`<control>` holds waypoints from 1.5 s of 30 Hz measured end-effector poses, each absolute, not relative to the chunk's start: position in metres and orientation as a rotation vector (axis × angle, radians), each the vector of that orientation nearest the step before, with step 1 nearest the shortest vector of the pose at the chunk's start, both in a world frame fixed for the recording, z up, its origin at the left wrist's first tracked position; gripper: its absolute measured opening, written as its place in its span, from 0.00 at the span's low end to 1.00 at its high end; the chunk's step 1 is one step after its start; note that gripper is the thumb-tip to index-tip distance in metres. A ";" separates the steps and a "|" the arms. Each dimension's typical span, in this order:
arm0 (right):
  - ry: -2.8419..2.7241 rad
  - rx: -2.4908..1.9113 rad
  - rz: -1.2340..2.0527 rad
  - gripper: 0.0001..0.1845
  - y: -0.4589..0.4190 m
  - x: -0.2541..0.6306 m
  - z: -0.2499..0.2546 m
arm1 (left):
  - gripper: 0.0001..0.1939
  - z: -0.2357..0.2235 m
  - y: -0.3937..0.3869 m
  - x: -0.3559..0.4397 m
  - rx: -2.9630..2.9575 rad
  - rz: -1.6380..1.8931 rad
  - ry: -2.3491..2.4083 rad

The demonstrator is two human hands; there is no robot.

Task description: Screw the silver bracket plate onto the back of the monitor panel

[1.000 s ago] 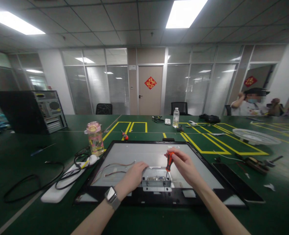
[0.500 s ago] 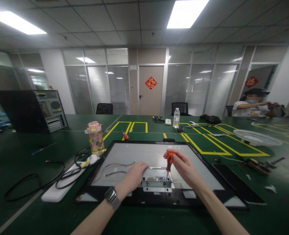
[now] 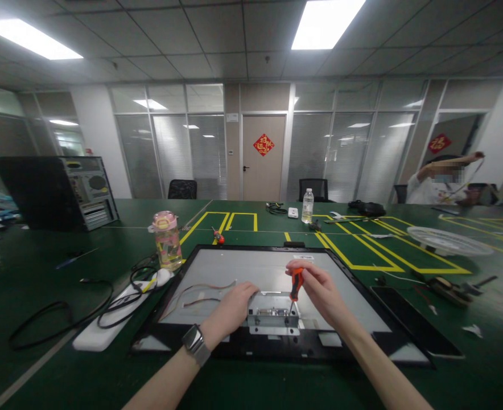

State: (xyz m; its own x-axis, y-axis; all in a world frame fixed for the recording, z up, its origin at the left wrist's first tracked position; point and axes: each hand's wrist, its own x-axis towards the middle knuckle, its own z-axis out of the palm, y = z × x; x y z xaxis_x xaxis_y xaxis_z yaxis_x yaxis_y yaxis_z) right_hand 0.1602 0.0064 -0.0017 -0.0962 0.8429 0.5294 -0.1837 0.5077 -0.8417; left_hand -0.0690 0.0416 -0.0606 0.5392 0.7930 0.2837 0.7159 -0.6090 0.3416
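Find bracket (image 3: 272, 322) at near centre of green table (image 3: 255, 390), flat on pale back of panel (image 3: 251, 267), toward panel's near edge. Note its far left corner directly under fingers of left hand (image 3: 234, 306), and its right end just left of, and lower than, right hand (image 3: 315, 285).

Left hand: palm down above panel, reaching in from near left. Fingers together and loosely bent, not spread, touching bracket's far left edge. Unclear whether pinching bracket or merely steadying it, with fingertips partly hidden. On left wrist, watch (image 3: 195, 343).

Right hand: grasping screwdriver (image 3: 296, 283) with thumb and fingers around upper part of orange-and-black handle. Screwdriver steep, top leaning slightly right, shaft pointing down to right end of bracket; exact seat of tip too small to make out.

Surroundings: on panel, left of left hand, thin wires (image 3: 202, 302). Left of panel, white power strip (image 3: 93, 337), with pink-lidded cup (image 3: 167, 242) near its far end. Just past panel's far edge, red-handled tool (image 3: 218, 237). Close beside panel's right edge, dark slab (image 3: 416, 320). Farther off: PC case (image 3: 42, 193) at left, bottle (image 3: 307, 206) right of centre, white disc (image 3: 448, 240) at right. At far right, co-worker (image 3: 437, 189), one forearm raised.
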 end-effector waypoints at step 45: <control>-1.582 -0.795 0.467 0.14 0.006 0.165 -0.004 | 0.27 -0.057 0.040 -0.068 2.602 0.552 1.308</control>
State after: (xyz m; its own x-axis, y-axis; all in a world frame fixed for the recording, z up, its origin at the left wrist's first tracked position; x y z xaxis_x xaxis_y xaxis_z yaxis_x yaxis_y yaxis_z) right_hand 0.1647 0.0060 -0.0045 -0.0207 0.7180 0.6957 0.2248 0.6814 -0.6965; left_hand -0.0675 0.0397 -0.0571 0.5446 0.8018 0.2460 0.7359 -0.5976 0.3183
